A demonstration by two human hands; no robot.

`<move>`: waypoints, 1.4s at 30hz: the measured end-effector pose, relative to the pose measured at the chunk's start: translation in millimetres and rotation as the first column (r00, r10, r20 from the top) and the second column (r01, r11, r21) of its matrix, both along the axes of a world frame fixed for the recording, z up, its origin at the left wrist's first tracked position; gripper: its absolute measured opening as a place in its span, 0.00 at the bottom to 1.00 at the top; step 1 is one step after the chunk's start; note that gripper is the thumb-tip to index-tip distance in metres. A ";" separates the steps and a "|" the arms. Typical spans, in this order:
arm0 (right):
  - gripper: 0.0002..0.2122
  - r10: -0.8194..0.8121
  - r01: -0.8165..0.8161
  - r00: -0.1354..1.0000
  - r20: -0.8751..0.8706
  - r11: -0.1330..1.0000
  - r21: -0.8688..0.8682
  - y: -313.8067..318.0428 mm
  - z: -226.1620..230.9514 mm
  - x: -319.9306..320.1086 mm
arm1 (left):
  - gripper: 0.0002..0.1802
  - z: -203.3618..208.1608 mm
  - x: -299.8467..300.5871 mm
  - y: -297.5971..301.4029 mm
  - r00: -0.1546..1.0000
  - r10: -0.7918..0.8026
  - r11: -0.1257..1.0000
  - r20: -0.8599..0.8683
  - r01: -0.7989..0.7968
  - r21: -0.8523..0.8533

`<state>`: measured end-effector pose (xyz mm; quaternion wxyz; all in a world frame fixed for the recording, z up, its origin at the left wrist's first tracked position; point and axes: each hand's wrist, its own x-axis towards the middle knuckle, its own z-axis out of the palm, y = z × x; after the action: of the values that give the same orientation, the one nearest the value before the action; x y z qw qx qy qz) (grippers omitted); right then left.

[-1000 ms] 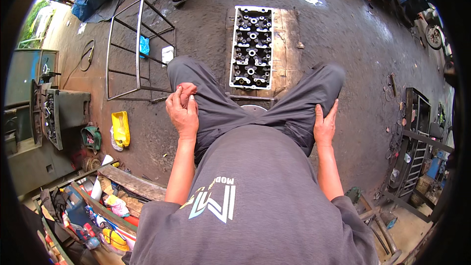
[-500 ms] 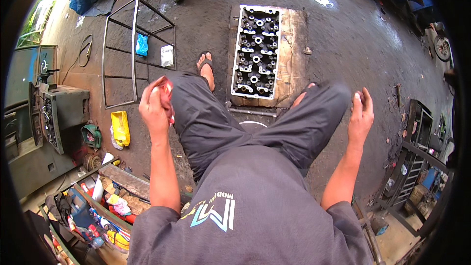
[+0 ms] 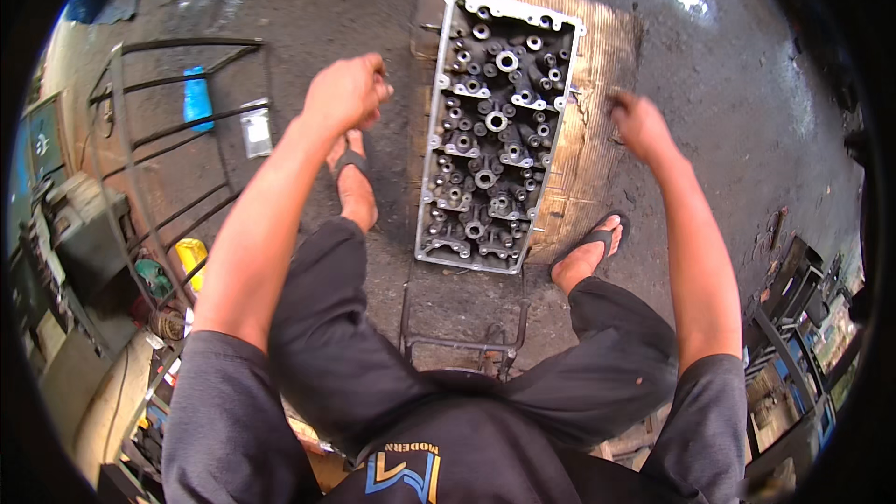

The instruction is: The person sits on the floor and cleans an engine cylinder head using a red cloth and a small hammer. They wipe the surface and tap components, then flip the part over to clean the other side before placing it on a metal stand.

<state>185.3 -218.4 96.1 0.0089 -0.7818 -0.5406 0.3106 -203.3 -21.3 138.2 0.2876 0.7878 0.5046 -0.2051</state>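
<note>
A metal engine cylinder head, with rows of valve springs and bolt holes inside a pale rim, lies lengthwise between my feet. Under it is a brown sheet of cardboard. My left hand hovers left of the cylinder head, apart from it. Its fingers are curled closed, and whatever they may hold is hidden. On the other side, my right hand is above the cardboard's right edge, bent at the wrist. Its fingertips are dark and blurred, so their grip is unclear; no object shows in it.
A metal bar frame stands at left, with a blue plastic bag and a white packet by it. A yellow container sits nearer. A low metal-framed seat is between my legs. Metal frames line the right side.
Both my hands have moved forward, toward either side of the cylinder head, which now appears larger and tilted. The red thing seen earlier in my left hand no longer shows.
</note>
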 end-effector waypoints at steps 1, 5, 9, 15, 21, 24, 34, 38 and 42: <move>0.17 -0.064 0.065 0.998 -0.024 0.995 0.076 17.5 -17.7 13.0 | 0.13 -25.1 14.8 15.6 0.999 -0.050 0.999 0.016 0.050 0.018; 0.24 0.026 -0.026 0.999 0.024 1.000 0.004 70.6 -65.9 22.9 | 0.18 -96.0 66.3 52.9 0.937 -0.333 0.935 0.108 0.314 0.163; 0.21 0.230 -0.241 0.971 -0.071 0.937 -0.254 105.4 -89.6 15.1 | 0.14 -120.4 95.1 81.3 0.994 -0.100 0.979 -0.052 0.089 -0.183; 0.17 0.290 -0.315 0.947 -0.138 0.923 -0.222 113.2 -112.4 21.7 | 0.08 -122.6 111.8 84.4 0.988 -0.059 0.886 -0.141 -0.013 -0.464; 0.10 0.677 -0.680 0.732 0.073 0.724 0.113 93.6 -84.2 28.0 | 0.13 -94.5 101.8 90.1 0.986 -0.047 0.853 -0.158 -0.043 -0.521; 0.06 0.201 -0.205 0.978 -0.057 0.976 -0.076 78.2 -36.7 14.0 | 0.14 -49.9 88.8 89.5 0.973 -0.160 0.817 -0.168 0.035 -0.576; 0.14 -0.096 -0.051 0.948 -0.302 0.894 -0.445 34.4 108.7 -26.3 | 0.18 83.8 54.7 26.3 0.956 -0.263 0.823 -0.132 0.150 -0.548; 0.14 -0.115 0.015 0.974 -0.196 0.893 -0.450 -17.6 157.2 -68.4 | 0.31 121.9 20.2 -29.5 0.929 -0.359 0.835 -0.084 0.280 -0.474; 0.13 -0.136 -0.001 0.934 -0.331 0.923 -0.384 -68.3 191.5 -90.8 | 0.30 161.5 -3.7 -71.1 0.905 -0.407 0.802 -0.121 0.291 -0.522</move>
<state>94.5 -286.7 287.5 -0.0348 -0.7190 -0.4324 0.5430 -207.1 -92.4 299.7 0.3758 0.7390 0.3101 -0.4652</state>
